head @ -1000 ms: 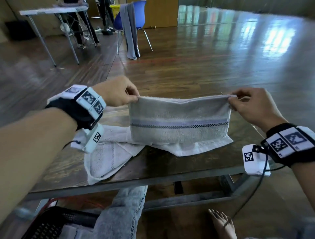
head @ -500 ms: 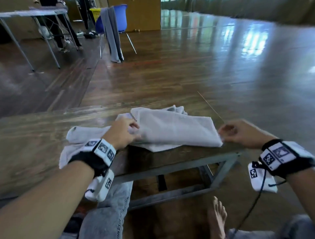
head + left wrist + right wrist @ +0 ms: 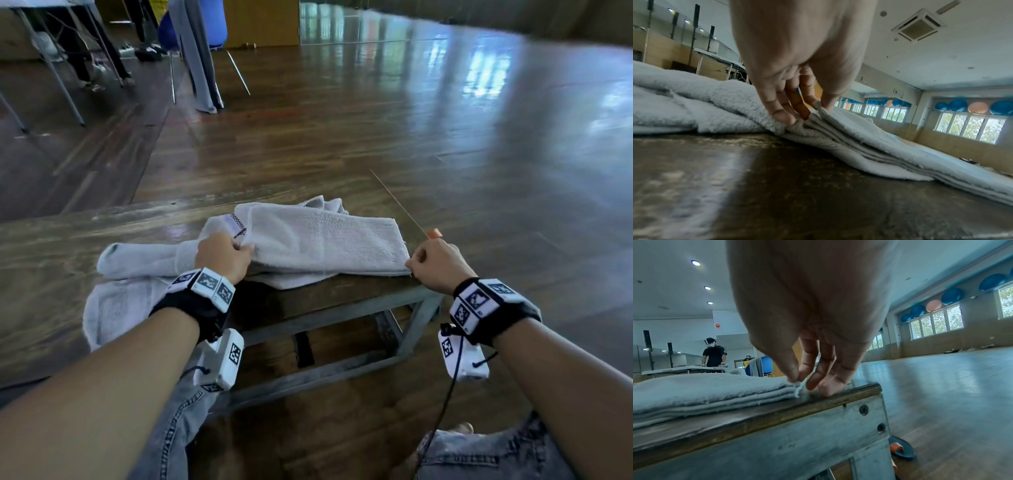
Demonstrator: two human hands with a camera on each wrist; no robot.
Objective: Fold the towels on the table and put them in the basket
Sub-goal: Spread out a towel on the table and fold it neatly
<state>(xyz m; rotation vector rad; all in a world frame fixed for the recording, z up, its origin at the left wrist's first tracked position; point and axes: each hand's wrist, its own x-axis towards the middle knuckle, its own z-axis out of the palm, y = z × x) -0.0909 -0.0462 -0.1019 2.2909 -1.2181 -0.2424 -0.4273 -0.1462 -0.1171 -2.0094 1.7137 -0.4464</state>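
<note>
The left hand [image 3: 224,255] and right hand [image 3: 436,262] are each pinching an end of the folded towel [image 3: 325,240], which is lying on the tabletop [image 3: 48,246] over a second, loose towel [image 3: 116,308]; folding is apparently finishing, with the transfer to the unseen basket pending.

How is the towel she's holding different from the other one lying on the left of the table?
The held towel lies flat in neat stacked layers; the left towel is spread loose and rumpled. The held towel is pinched at its ends by the left hand and the right hand; neither hand holds the left towel. The held towel sits wholly on the table; the left towel droops over the near edge. Both are pale terry cloth.
</note>
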